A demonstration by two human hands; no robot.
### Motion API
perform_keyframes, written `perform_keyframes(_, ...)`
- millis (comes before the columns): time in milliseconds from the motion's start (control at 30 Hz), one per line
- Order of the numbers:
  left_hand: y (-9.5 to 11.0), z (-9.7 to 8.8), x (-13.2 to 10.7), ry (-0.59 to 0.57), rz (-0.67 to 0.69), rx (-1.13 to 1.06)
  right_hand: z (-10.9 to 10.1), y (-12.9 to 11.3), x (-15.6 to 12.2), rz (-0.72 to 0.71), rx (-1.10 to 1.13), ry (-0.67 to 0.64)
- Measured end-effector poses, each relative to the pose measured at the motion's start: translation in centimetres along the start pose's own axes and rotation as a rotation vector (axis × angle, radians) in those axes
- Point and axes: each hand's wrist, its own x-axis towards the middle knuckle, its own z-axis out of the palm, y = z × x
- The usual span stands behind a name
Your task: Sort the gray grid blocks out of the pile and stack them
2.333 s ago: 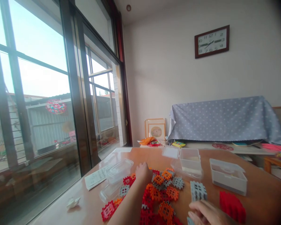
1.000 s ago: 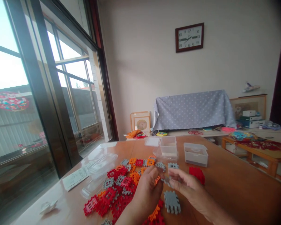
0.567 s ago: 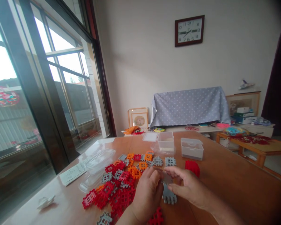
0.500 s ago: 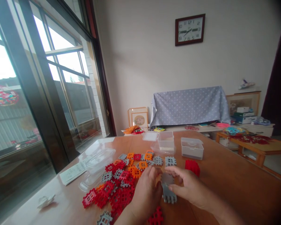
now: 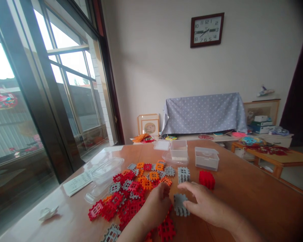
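Beside a grey toothed block (image 5: 181,204), my right hand (image 5: 204,201) has its thumb and fingers apart, the thumb at the block's right edge. My left hand (image 5: 155,205) is to the left of that block, over the right side of a loose pile. Its fingers are curled in; anything between them is hidden. The pile holds red window pieces (image 5: 135,208), orange window pieces (image 5: 145,183) and grey window pieces (image 5: 114,187). A stack of grey window pieces (image 5: 183,175) stands just beyond my right fingertips. Farther right sits a red toothed block (image 5: 207,179).
Clear plastic boxes (image 5: 207,163) (image 5: 179,150) stand toward the table's far edge. Clear lids (image 5: 107,169) and a paper pad (image 5: 77,183) lie on the left, with a crumpled white tissue (image 5: 48,213) nearer me. A window stands left of the wooden table (image 5: 232,188).
My left hand has drawn slightly left and down, away from the grey block. Two grey shapes between my hands now show as one block. More of the far grey stack is uncovered.
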Motion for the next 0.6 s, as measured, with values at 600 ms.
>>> perform_keyframes(600, 3.6, 2.6, -1.9, 0.040, -0.437, -0.877, 2.4, 0.2, -3.3, 0.407, 0.873, 0.445)
